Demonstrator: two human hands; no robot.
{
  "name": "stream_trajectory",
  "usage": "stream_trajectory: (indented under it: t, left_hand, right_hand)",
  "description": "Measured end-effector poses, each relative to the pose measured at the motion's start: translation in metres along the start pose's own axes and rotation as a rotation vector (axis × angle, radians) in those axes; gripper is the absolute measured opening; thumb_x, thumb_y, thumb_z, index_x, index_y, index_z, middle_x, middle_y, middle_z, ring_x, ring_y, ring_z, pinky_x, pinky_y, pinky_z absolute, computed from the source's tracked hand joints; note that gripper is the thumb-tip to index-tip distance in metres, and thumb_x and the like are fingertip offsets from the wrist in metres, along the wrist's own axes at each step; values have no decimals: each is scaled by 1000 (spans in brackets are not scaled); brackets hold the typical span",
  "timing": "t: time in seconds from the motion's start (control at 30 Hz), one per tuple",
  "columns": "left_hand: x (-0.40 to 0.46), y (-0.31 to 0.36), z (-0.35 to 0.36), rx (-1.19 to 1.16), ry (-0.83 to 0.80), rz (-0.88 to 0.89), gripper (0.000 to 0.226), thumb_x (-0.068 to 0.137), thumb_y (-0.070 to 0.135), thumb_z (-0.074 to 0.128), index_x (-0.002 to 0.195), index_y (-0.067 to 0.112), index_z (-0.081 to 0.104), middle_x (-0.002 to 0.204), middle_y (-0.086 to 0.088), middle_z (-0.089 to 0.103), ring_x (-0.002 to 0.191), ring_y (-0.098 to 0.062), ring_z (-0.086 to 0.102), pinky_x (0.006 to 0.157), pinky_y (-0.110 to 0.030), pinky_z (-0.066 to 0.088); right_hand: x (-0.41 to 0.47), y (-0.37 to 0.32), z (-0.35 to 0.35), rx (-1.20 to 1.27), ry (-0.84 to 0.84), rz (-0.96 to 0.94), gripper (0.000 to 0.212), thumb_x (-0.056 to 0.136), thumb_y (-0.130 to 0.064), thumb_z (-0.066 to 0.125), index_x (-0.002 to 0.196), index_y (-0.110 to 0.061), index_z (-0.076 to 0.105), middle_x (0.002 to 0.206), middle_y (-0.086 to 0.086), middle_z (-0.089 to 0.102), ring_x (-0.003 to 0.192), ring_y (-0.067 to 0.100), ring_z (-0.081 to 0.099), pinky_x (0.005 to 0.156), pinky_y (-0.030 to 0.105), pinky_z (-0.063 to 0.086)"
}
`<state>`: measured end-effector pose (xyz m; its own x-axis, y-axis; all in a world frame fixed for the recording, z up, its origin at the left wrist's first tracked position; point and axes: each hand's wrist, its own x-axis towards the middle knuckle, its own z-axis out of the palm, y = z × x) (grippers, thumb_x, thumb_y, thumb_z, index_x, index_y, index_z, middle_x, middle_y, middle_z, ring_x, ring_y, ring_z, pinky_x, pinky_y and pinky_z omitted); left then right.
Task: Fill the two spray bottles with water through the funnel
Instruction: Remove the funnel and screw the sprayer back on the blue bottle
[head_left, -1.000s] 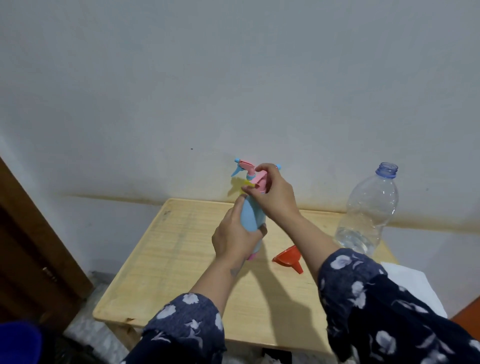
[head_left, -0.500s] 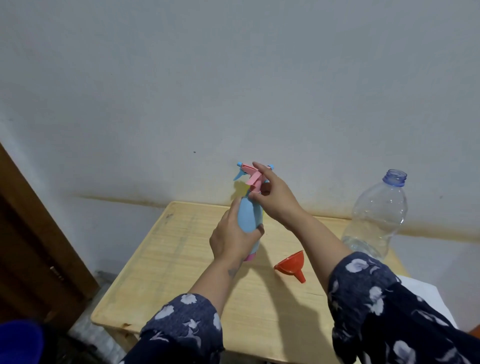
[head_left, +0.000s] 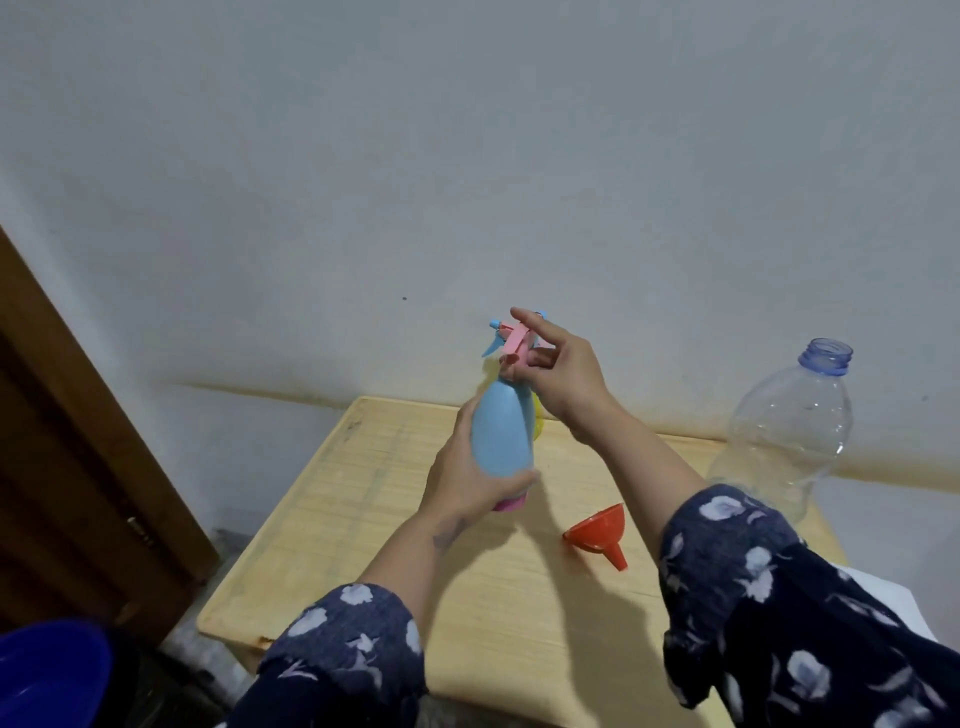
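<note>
My left hand (head_left: 460, 480) is wrapped around the body of a light blue spray bottle (head_left: 503, 434) with a pink base, lifted above the wooden table (head_left: 363, 499). My right hand (head_left: 558, 371) pinches its pink spray head (head_left: 514, 343) at the neck, with the index finger stretched out. A second, yellow bottle (head_left: 537, 421) shows only as a sliver behind the blue one. An orange funnel (head_left: 597, 535) lies on its side on the table, right of the blue bottle. A large clear water bottle (head_left: 784, 436) stands uncapped at the right, with a little water at its bottom.
A grey wall runs right behind the table. A brown wooden door (head_left: 67, 467) stands to the left. A dark blue basin (head_left: 47, 675) sits at the bottom left. Something white (head_left: 883, 603) lies past the table's right edge.
The blue bottle has risen a little off the table. My right hand has turned on the spray head and its index finger has straightened out.
</note>
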<state>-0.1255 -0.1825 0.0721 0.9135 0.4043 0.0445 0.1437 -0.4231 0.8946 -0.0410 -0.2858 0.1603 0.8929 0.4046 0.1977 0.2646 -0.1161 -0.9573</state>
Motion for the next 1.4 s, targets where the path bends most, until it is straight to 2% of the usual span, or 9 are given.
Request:
stream_trajectory:
  t: [0.17, 0.33, 0.47, 0.57, 0.67, 0.77, 0.87, 1.23, 1.4]
  left_hand:
    - [-6, -5, 8, 139, 129, -12, 96, 59, 55, 78, 135, 50, 19, 114, 11, 55, 97, -20, 58, 75, -38, 54]
    - [-14, -12, 0, 200, 99, 21, 93, 63, 55, 76, 136, 47, 19, 116, 11, 55, 97, -21, 59, 73, -35, 51]
    - [-31, -22, -7, 209, -37, 82, 96, 62, 56, 73, 139, 47, 16, 116, 9, 53, 96, -21, 58, 72, -37, 51]
    - [-43, -43, -28, 188, -253, 156, 78, 77, 64, 61, 140, 50, 16, 124, 16, 52, 102, -15, 59, 75, -35, 49]
    - [-49, -70, -51, 275, -385, 135, 46, 96, 58, 33, 138, 38, 36, 121, 7, 62, 100, -17, 62, 86, -36, 50]
    - [-51, -90, -69, 418, -517, 31, 37, 98, 43, 45, 131, 27, 49, 107, 6, 62, 91, -16, 61, 80, -28, 47]
    - [-54, -99, -78, 466, -642, -27, 36, 96, 33, 52, 131, 23, 50, 105, 3, 64, 93, -20, 63, 86, -31, 49]
    - [-82, -114, -80, 503, -658, 8, 34, 94, 30, 51, 128, 24, 52, 99, 6, 61, 100, -21, 61, 93, -34, 48]
    - [-86, -115, -88, 527, -634, 31, 33, 94, 30, 49, 127, 25, 52, 99, 8, 58, 102, -21, 60, 92, -34, 49]
  right_hand:
    - [-6, 7, 19, -168, 95, -63, 61, 83, -10, 62, 135, -39, 49, 94, 2, 69, 77, 9, 58, 75, 20, 45]
    - [-7, 19, 36, -280, 147, 114, 97, 79, -45, 71, 149, -40, 4, 119, 6, 41, 102, 20, 49, 97, 36, 43]
    - [-22, 26, 50, -181, 207, 154, 85, 92, -45, 54, 151, -32, -6, 142, 2, 47, 120, 24, 52, 98, 36, 40]
    - [-45, 27, 53, -216, 274, 157, 68, 98, -45, 41, 152, -34, 1, 151, 2, 37, 130, 30, 45, 94, 32, 36]
    - [-79, 45, 53, -257, 321, 225, 62, 95, -54, 39, 150, -37, 16, 148, 2, 43, 130, 31, 47, 108, 40, 36]
    - [-124, 73, 53, -265, 325, 355, 57, 90, -59, 42, 143, -40, 32, 107, -7, 63, 109, 30, 61, 101, 53, 43]
    - [-173, 89, 62, -347, 279, 433, 48, 97, -47, 39, 142, -33, 35, 86, -3, 61, 96, 24, 63, 91, 39, 46]
    - [-266, 120, 68, -433, 383, 541, 28, 94, -58, 34, 108, -38, 47, 81, 4, 67, 81, 25, 66, 84, 46, 52]
    - [-270, 109, 85, -370, 332, 505, 27, 96, -52, 40, 110, -33, 52, 90, 1, 67, 79, 24, 67, 81, 40, 53]
